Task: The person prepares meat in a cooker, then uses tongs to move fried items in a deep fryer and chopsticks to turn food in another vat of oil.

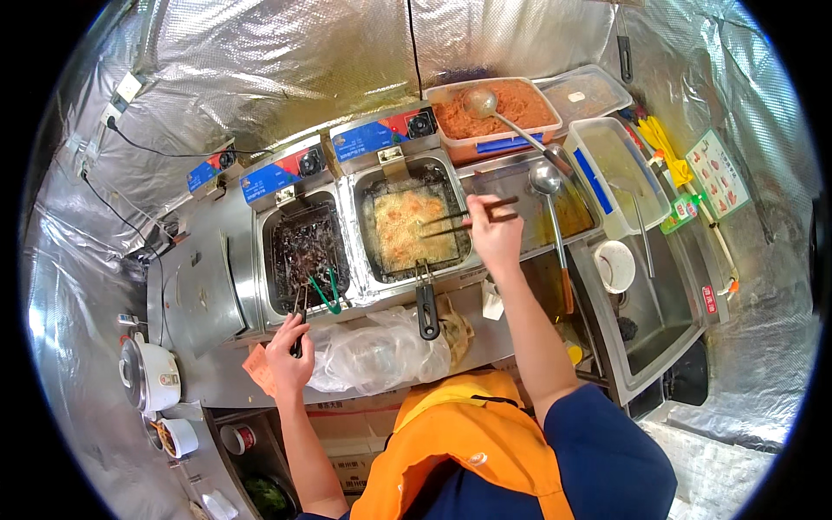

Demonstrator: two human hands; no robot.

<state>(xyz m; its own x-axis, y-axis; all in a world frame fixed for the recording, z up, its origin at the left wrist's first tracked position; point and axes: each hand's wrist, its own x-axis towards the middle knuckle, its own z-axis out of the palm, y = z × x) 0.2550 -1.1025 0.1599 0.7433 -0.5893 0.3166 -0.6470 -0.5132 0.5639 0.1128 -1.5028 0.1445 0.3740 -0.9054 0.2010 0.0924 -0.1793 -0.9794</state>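
Note:
My right hand is closed round a pair of long dark chopsticks. Their tips reach into the right fryer, over bubbling oil with golden-orange pieces of food in it. From that fryer's front edge a basket's black handle sticks out. My left hand grips the black handle of another fry basket, which sits in the left fryer's dark oil. Beside that handle, green tongs lean on the fryer's edge. What lies in the left basket is hard to make out.
A tub of orange-red paste with a ladle stands behind. Another ladle lies over a metal tray. Right is a sink; left, a white rice cooker. Clear plastic bags lie before the fryers.

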